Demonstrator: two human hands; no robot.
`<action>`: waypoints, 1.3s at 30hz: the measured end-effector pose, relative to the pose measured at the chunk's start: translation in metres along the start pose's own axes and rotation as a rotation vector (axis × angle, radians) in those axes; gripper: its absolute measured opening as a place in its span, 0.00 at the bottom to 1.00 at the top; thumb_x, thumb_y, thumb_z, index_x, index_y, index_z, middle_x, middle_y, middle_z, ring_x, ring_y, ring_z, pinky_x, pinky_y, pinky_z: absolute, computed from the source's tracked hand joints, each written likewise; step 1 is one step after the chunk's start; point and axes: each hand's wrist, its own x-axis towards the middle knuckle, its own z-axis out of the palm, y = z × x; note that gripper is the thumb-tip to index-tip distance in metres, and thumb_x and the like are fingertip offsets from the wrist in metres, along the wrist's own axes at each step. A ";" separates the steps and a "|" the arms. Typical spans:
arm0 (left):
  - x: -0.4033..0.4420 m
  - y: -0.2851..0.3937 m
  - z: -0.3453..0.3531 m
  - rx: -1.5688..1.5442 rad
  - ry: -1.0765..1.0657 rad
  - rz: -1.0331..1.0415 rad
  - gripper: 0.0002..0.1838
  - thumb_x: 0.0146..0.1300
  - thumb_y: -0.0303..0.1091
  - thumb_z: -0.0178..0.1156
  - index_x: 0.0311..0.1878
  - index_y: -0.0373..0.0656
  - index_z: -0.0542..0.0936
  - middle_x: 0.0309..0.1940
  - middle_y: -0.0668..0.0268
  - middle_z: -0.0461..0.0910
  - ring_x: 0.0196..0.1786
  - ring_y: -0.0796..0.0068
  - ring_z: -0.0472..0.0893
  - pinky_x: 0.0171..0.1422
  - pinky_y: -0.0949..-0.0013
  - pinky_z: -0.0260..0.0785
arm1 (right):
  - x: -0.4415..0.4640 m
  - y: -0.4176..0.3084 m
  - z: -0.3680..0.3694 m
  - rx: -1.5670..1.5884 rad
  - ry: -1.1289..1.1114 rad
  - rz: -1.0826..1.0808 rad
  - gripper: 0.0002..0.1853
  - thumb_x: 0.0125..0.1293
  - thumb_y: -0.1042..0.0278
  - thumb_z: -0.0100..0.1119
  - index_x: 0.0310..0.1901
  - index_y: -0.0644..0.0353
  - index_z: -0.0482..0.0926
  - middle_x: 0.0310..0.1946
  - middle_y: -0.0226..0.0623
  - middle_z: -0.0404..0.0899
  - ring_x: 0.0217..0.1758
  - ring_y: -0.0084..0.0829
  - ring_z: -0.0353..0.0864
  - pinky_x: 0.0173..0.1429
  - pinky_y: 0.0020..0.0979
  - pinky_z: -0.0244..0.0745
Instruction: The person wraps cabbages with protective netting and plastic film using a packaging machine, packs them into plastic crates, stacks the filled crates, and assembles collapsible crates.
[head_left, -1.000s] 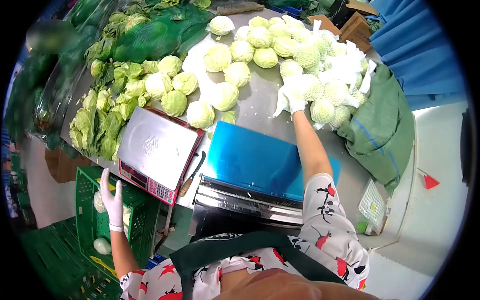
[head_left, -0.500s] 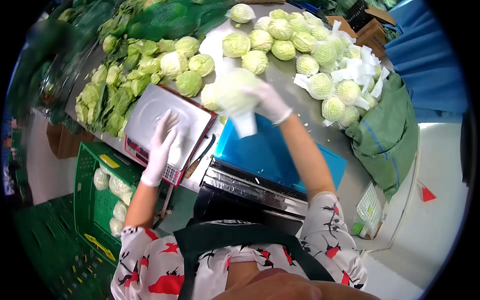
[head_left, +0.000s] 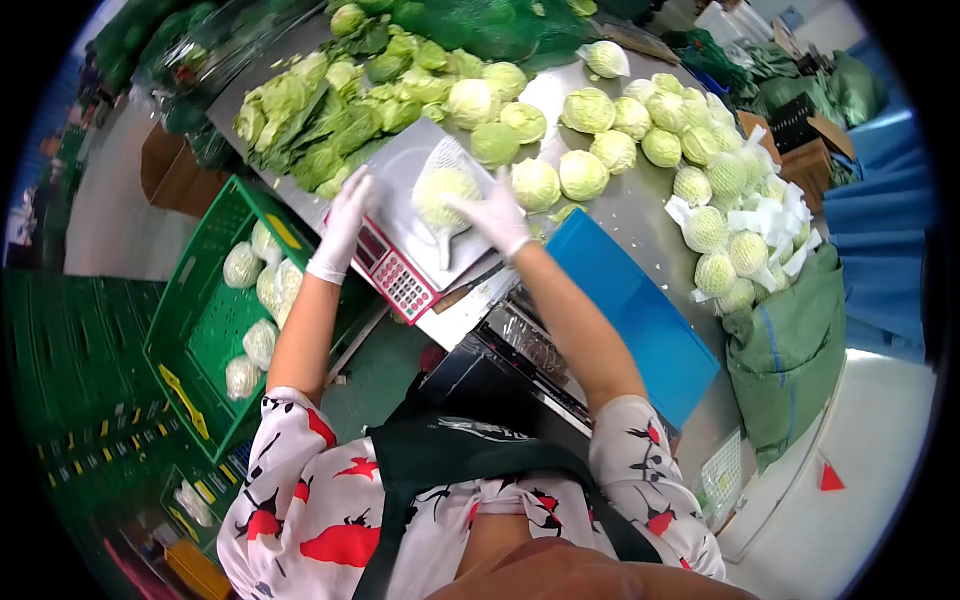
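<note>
A pale green cabbage [head_left: 438, 192] in a white foam net lies on the metal pan of the electronic scale [head_left: 400, 165]. My right hand [head_left: 497, 216], white-gloved, is beside the cabbage with fingers spread; one digit reaches its side, though contact is hard to tell. My gloved left hand [head_left: 345, 222] hovers by the scale's left edge near the red-framed display, its fingers stretched out and holding nothing. The keypad [head_left: 403, 285] faces me. Bare cabbages [head_left: 582, 175] sit right of the scale, and netted ones [head_left: 748, 250] are piled farther right.
A green crate [head_left: 205, 335] with several wrapped cabbages stands at the left. Loose leaves [head_left: 350, 130] cover the table behind the scale. A blue panel [head_left: 635, 320] lies over the black machine [head_left: 515, 350] at the right. Beyond it sits a green sack [head_left: 785, 350].
My right hand has brought the netted cabbage leftward onto the scale and loosened its fingers. My left hand has moved off the pan to its left edge. The view has turned.
</note>
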 end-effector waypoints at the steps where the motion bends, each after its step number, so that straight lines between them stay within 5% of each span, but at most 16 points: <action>1: -0.004 0.003 -0.021 -0.003 0.043 0.030 0.31 0.75 0.49 0.51 0.73 0.39 0.66 0.67 0.55 0.72 0.68 0.64 0.72 0.70 0.63 0.63 | -0.003 0.003 -0.011 0.045 0.027 -0.006 0.51 0.51 0.44 0.75 0.66 0.76 0.65 0.59 0.61 0.74 0.63 0.48 0.75 0.70 0.37 0.68; 5: -0.035 0.025 -0.093 -0.001 0.263 0.154 0.29 0.75 0.47 0.51 0.71 0.37 0.68 0.62 0.55 0.77 0.63 0.65 0.77 0.67 0.63 0.67 | -0.033 -0.034 -0.067 0.283 0.083 0.188 0.44 0.62 0.53 0.71 0.69 0.77 0.61 0.65 0.55 0.71 0.65 0.37 0.74 0.64 0.32 0.71; 7: -0.047 0.034 -0.112 -0.025 0.347 0.180 0.28 0.76 0.46 0.49 0.71 0.36 0.68 0.64 0.54 0.75 0.65 0.65 0.76 0.68 0.64 0.66 | -0.041 -0.029 -0.084 0.194 0.218 0.313 0.52 0.60 0.49 0.72 0.72 0.79 0.54 0.67 0.61 0.67 0.70 0.41 0.69 0.72 0.35 0.64; 9: -0.057 0.045 -0.115 -0.054 0.389 0.188 0.28 0.76 0.45 0.49 0.71 0.36 0.68 0.65 0.53 0.74 0.66 0.65 0.75 0.68 0.63 0.66 | -0.040 0.010 -0.103 0.176 0.282 0.327 0.52 0.59 0.50 0.72 0.72 0.78 0.55 0.67 0.60 0.67 0.70 0.41 0.70 0.70 0.36 0.66; 13: -0.070 0.052 -0.090 -0.130 0.283 0.215 0.27 0.78 0.43 0.46 0.71 0.35 0.67 0.66 0.52 0.73 0.67 0.64 0.75 0.71 0.63 0.64 | -0.041 0.043 -0.167 0.428 0.417 0.513 0.51 0.57 0.44 0.72 0.72 0.73 0.59 0.65 0.57 0.68 0.72 0.48 0.65 0.68 0.41 0.68; 15: -0.080 0.058 -0.065 -0.100 0.251 0.211 0.26 0.77 0.43 0.47 0.69 0.35 0.70 0.64 0.54 0.75 0.66 0.65 0.75 0.71 0.63 0.65 | -0.026 0.100 -0.218 0.551 0.843 0.591 0.43 0.59 0.47 0.70 0.68 0.70 0.68 0.63 0.47 0.73 0.68 0.44 0.69 0.66 0.44 0.68; 19: -0.089 0.045 -0.032 0.027 0.153 0.195 0.25 0.79 0.40 0.42 0.69 0.31 0.68 0.65 0.51 0.73 0.66 0.63 0.75 0.72 0.62 0.64 | -0.022 0.227 -0.321 0.374 1.250 0.277 0.41 0.57 0.48 0.72 0.64 0.73 0.72 0.64 0.48 0.74 0.67 0.35 0.72 0.70 0.38 0.64; 22: -0.088 0.037 -0.015 0.024 0.125 0.162 0.25 0.80 0.40 0.40 0.70 0.32 0.67 0.64 0.50 0.74 0.67 0.62 0.74 0.72 0.61 0.63 | -0.022 0.240 -0.359 0.437 1.358 0.515 0.41 0.57 0.52 0.73 0.61 0.81 0.71 0.64 0.48 0.74 0.64 0.39 0.75 0.67 0.36 0.70; 26: -0.080 0.051 0.020 0.117 0.121 0.176 0.26 0.79 0.41 0.42 0.70 0.31 0.67 0.63 0.50 0.74 0.65 0.61 0.75 0.72 0.60 0.63 | -0.006 0.236 -0.378 0.659 1.460 0.331 0.48 0.52 0.51 0.77 0.63 0.82 0.66 0.61 0.48 0.76 0.58 0.39 0.80 0.57 0.34 0.80; 29: -0.067 0.058 0.042 0.140 0.080 0.178 0.26 0.79 0.41 0.43 0.70 0.30 0.67 0.64 0.50 0.74 0.65 0.61 0.75 0.73 0.60 0.63 | 0.002 0.257 -0.398 0.735 1.590 0.651 0.48 0.52 0.50 0.77 0.62 0.82 0.66 0.60 0.48 0.77 0.55 0.39 0.82 0.57 0.34 0.80; 33: -0.057 0.065 0.068 -0.255 -0.048 0.004 0.26 0.79 0.42 0.42 0.69 0.31 0.68 0.60 0.52 0.76 0.62 0.63 0.77 0.73 0.61 0.63 | 0.001 0.312 -0.421 0.788 1.456 0.510 0.44 0.53 0.45 0.75 0.63 0.72 0.71 0.57 0.41 0.80 0.53 0.39 0.82 0.57 0.38 0.79; 36: -0.051 0.059 0.088 -0.210 -0.119 -0.022 0.26 0.78 0.42 0.42 0.68 0.31 0.69 0.58 0.54 0.78 0.61 0.65 0.78 0.71 0.63 0.65 | -0.005 0.319 -0.420 1.145 1.191 0.096 0.43 0.51 0.36 0.71 0.64 0.54 0.72 0.57 0.36 0.79 0.54 0.34 0.79 0.50 0.39 0.79; 39: -0.059 0.066 0.117 -0.182 -0.214 -0.012 0.27 0.78 0.43 0.44 0.68 0.29 0.69 0.56 0.54 0.79 0.59 0.65 0.79 0.68 0.64 0.68 | -0.028 0.262 -0.425 1.290 1.209 0.361 0.39 0.48 0.27 0.65 0.60 0.39 0.74 0.56 0.31 0.76 0.54 0.32 0.74 0.43 0.35 0.74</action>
